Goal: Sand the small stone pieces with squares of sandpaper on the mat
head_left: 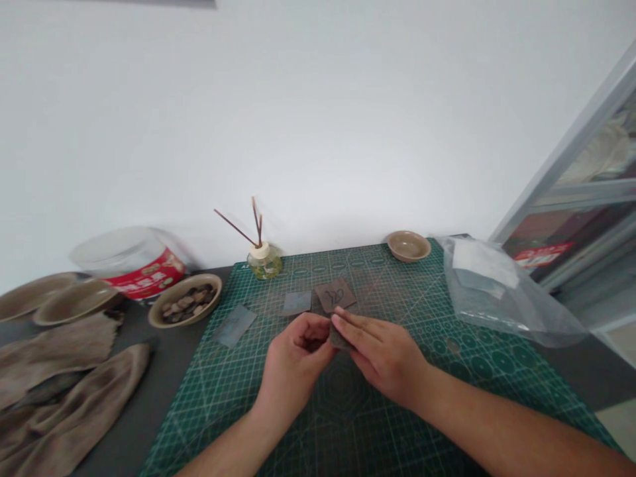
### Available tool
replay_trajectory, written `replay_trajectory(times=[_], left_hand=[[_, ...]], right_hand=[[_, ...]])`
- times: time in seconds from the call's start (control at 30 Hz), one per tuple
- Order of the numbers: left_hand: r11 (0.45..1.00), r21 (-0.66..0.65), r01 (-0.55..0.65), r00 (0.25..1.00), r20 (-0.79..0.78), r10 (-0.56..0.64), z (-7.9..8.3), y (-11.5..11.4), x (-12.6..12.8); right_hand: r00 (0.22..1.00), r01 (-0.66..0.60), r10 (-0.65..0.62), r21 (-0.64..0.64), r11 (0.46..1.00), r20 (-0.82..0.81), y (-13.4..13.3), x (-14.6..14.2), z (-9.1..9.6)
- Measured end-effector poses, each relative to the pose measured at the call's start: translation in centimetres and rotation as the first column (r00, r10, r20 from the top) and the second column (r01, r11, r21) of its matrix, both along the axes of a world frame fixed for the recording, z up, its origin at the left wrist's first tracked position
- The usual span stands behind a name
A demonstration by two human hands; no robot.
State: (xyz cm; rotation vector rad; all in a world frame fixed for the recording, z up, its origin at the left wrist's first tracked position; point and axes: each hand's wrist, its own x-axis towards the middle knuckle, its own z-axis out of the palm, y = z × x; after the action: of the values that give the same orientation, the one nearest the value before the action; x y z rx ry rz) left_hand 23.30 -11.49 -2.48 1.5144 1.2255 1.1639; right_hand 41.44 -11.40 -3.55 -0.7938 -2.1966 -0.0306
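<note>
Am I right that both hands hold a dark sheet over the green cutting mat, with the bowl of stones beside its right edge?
No: the head view shows the bowl of stones beside the left edge of the green cutting mat. The left hand and right hand do hold the dark sheet.

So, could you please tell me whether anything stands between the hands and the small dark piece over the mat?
Nothing visible does: the left hand and the right hand both hold the small dark piece at their fingertips above the green cutting mat. The flat sheets lie farther back, apart from it.
</note>
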Motion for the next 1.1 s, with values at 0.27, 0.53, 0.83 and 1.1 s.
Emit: replay_trajectory(times=[0.27,0.53,0.83,1.1], left_hand=[[1.0,-0.029,-0.009,1.0,0.029,0.01,-0.06,-0.09,-0.11],[1.0,-0.017,-0.018,0.999,0.035,0.018,0.01,-0.11,-0.09],[1.0,-0.014,-0.013,0.998,0.06,0.014,-0.28,-0.02,0.04],[0.999,0.046,-0.023,0.999,-0.024,0.024,-0.05,0.0,-0.06]], right_hand=[[0.997,0.012,-0.017,0.07,0.997,0.07,0.09,0.03,-0.17],[0.993,0.052,-0.058,0.057,0.997,0.106,0.07,-0.07,-0.35],[0.978,0.146,-0.14,-0.026,0.989,0.155,0.25,-0.15,-0.06],[0.969,0.09,-0.086,-0.008,0.996,0.234,-0.27,-0.4,-0.08]])
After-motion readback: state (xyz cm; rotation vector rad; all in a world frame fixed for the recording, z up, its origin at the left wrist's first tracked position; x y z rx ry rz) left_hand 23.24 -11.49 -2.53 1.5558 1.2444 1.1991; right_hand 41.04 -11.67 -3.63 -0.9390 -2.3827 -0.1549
